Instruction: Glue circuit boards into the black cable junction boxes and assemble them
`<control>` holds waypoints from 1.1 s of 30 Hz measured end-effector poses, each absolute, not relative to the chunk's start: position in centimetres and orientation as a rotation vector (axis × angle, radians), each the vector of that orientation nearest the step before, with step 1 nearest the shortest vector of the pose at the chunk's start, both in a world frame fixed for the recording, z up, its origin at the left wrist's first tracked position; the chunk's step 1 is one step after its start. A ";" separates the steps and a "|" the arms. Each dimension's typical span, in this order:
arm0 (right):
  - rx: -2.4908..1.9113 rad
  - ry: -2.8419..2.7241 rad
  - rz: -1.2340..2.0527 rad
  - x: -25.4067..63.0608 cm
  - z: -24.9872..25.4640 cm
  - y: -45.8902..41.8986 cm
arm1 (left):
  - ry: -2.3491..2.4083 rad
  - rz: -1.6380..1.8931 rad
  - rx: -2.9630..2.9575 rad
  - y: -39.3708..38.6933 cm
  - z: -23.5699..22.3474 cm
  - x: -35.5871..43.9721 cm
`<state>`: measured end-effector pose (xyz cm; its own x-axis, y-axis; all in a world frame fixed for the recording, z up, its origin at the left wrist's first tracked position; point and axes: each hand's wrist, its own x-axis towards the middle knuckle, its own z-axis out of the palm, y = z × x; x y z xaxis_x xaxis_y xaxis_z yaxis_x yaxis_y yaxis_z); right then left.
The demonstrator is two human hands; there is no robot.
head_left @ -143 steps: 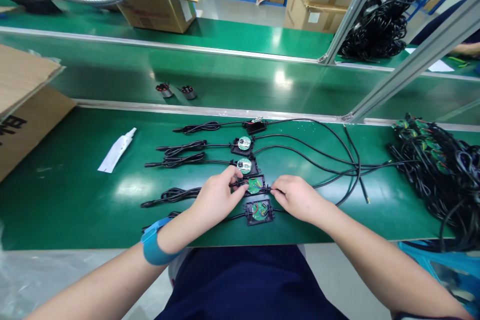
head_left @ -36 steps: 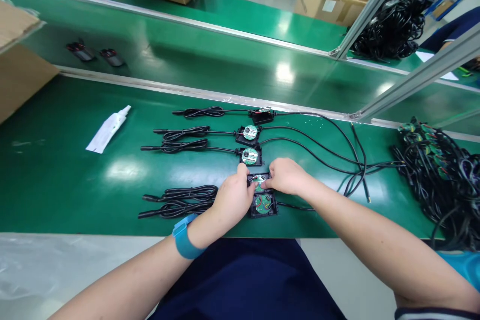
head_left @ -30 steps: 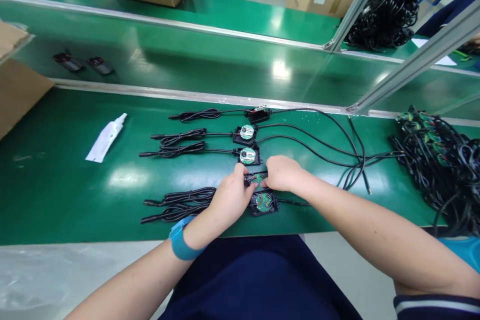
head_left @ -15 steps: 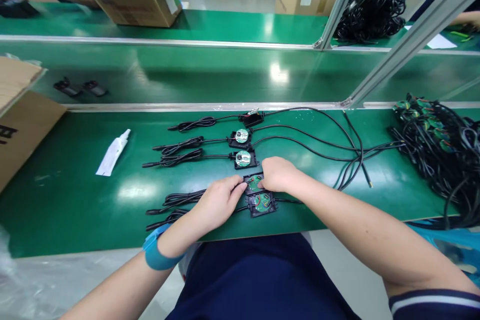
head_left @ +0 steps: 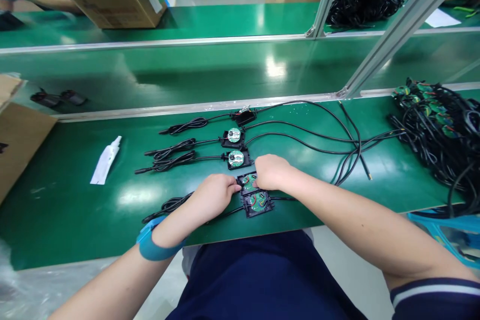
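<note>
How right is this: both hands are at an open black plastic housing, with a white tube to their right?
Wrong side: the head view shows the left hand and right hand at an open black housing, with the white tube to their left.

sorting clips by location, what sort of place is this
Probably an electronics assembly workshop: open black housings with green circuit boards sit in a column on a green workbench, a big heap of black cables lies to the right, and cardboard boxes stand around.

The right hand [head_left: 273, 172] partly hides one green board [head_left: 248, 183].
</note>
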<state>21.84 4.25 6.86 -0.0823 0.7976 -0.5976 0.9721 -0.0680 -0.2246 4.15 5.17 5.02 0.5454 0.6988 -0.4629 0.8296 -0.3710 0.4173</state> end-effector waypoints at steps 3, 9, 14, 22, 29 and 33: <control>1.864 1.957 -0.935 22.2 7.3 4.4 | 1.248 -0.334 2.035 6.1 5.2 4.5; 1.933 1.872 -0.874 21.3 7.4 4.9 | 1.272 -0.293 1.862 6.6 5.4 4.4; 1.865 1.827 -0.820 20.4 7.4 5.4 | 1.238 -0.259 1.757 6.8 4.6 3.9; 1.859 1.881 -0.745 20.3 7.7 4.7 | 1.230 -0.381 1.512 7.0 4.9 4.1; 1.838 1.925 -0.690 20.8 7.9 3.5 | 1.230 -0.168 2.074 4.3 5.5 3.0; 1.956 2.133 -0.568 22.5 7.9 4.1 | 1.246 0.199 2.489 4.8 5.3 1.6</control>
<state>22.55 4.13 7.94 -0.1098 0.9136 -0.3915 0.9873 0.0546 -0.1494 1.57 4.78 5.32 0.6034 0.7969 -0.0298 0.7479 -0.5525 0.3680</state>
